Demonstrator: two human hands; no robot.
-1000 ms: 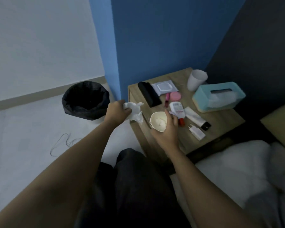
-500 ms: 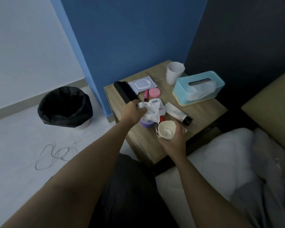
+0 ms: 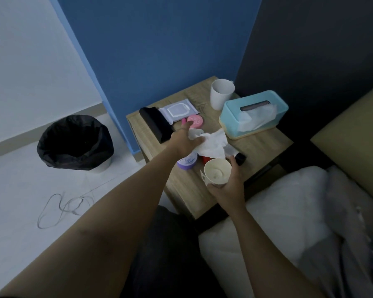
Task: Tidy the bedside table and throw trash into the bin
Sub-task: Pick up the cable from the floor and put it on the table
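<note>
- Presently, the left arm is seen stretched forward and to the right across the view, forearm bare, with the left hand (image 3: pixel 182 140) held over the middle of the wooden tabletop (image 3: pixel 261 145).
- A crumpled white tissue (image 3: pixel 213 143) is gripped in the left hand; the fingers are closed on its near-left edge, and the loose part is spread to the right, above the small items below it.
- The index finger is extended toward a round pink container (image 3: pixel 195 121); whether contact is made cannot be told.
- The right arm is bent up from the lower right, and the right hand (image 3: pixel 226 186) is wrapped around a paper cup (image 3: pixel 216 172), held from below and from the side, mouth tilted toward the camera, above the near part of the tabletop.
- A purple-lidded jar (image 3: pixel 186 163) is noted just beneath the left wrist; a red item is partly hidden under the tissue.
- At the back of the tabletop are recorded a black case (image 3: pixel 155 124), a flat wipes pack (image 3: pixel 178 109), a white cup (image 3: pixel 221 93) standing upright, and a teal tissue box (image 3: pixel 253 112) with a sheet protruding.
- A bin (image 3: pixel 75 143) lined with a black bag is observed on the floor to the left, well apart from the tabletop; a thin cable (image 3: pixel 58 209) lies loose on the floor nearer the camera.
- White bedding (image 3: pixel 289 211) is seen at the lower right.
</note>
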